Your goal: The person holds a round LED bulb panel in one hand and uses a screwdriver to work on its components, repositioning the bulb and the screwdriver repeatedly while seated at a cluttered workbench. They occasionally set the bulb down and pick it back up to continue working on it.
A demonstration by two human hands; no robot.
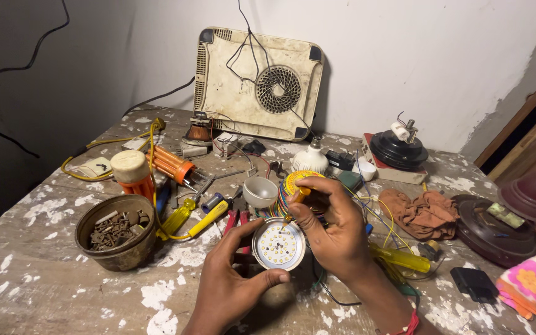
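My left hand (pixel 231 282) grips a round LED bulb base (pixel 278 244), its white disc of small yellow diodes facing up. My right hand (pixel 330 226) holds a thin yellow-handled tool (pixel 297 200) like a pen, with its tip touching the top edge of the LED disc. Just behind my right hand lies a coil of multicoloured wire (pixel 285 186). A white dome-shaped bulb cover (pixel 259 191) rests upside down beside it.
A metal bowl of rusty screws (pixel 116 231) sits left. Yellow screwdrivers (pixel 193 220), orange-white bulb bodies (pixel 133 174), a white bulb (pixel 310 160), a brown rag (pixel 426 214), a dark fan motor (pixel 491 226), a black adapter (pixel 474 283) and a flowered cloth (pixel 531 282) crowd the paint-stained table. An upturned cooktop (pixel 255 80) leans against the wall.
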